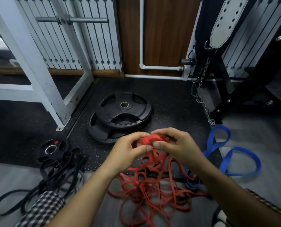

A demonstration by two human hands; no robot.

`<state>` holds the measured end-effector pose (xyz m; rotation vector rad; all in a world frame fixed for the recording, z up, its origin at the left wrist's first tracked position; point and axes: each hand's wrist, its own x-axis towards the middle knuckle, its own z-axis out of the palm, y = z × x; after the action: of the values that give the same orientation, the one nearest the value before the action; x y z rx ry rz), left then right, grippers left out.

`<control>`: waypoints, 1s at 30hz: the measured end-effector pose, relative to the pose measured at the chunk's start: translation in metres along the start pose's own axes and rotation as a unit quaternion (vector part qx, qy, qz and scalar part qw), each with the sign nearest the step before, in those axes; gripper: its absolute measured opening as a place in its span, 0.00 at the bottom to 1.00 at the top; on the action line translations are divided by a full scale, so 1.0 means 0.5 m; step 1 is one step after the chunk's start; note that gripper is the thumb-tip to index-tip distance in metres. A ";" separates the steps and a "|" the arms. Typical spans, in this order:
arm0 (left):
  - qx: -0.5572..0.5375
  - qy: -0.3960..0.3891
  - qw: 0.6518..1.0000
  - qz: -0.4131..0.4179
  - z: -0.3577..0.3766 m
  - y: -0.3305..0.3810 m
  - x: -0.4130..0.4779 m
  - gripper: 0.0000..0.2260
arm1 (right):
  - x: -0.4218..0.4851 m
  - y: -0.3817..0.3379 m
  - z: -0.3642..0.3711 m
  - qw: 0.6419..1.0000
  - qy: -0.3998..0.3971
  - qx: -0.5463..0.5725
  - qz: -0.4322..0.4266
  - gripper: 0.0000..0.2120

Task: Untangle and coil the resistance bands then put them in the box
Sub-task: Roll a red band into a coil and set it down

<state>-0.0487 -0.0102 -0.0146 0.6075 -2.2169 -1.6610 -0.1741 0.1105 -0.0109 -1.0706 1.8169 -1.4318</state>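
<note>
Tangled black flat rubber resistance bands lie on the floor at left, untouched. The left hand and right hand pinch a small tight roll of red rubber band between thumbs and curled fingers; its tail runs into the knotted red heap below. Winding against a snag would likely tighten the knot — and a slack pinch could let the springy roll unwind. The wide blue band at right meets the heap and may get dragged along. No box is in view.
</note>
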 end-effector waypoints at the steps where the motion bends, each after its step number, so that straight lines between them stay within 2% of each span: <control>1: -0.050 0.009 0.999 -0.008 0.000 0.002 0.001 0.12 | 0.000 0.002 0.001 1.000 -0.002 0.027 0.010 0.14; 5: -0.153 0.028 0.987 -0.028 0.003 0.006 0.003 0.13 | -0.001 0.013 0.000 0.999 -0.004 0.011 0.031 0.09; 9: -0.226 0.041 0.972 -0.042 0.008 0.014 0.003 0.11 | -0.005 0.012 -0.006 0.998 -0.005 0.041 0.039 0.06; 14: -0.225 0.059 0.972 -0.022 0.011 0.017 0.002 0.12 | -0.011 0.016 -0.011 0.999 -0.021 0.005 0.037 0.07; 18: -0.278 0.086 0.956 -0.038 0.014 0.013 0.005 0.12 | -0.016 0.022 -0.007 0.999 -0.043 -0.022 0.021 0.08; 22: -0.343 0.092 0.933 -0.062 0.016 0.009 0.009 0.14 | -0.018 0.022 0.002 1.000 -0.009 0.007 0.011 0.05; 27: -0.373 0.098 0.919 -0.077 0.021 0.008 0.010 0.15 | -0.019 0.024 0.008 1.000 0.001 0.012 0.009 0.05; 30: -0.431 0.090 0.892 -0.104 0.023 0.011 0.009 0.16 | -0.020 0.019 0.012 0.998 0.019 0.063 0.000 0.06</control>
<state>-0.0588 -0.0018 -0.0128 0.7009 -1.1066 -2.3193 -0.1661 0.1171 -0.0217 -0.9867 1.7282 -1.5544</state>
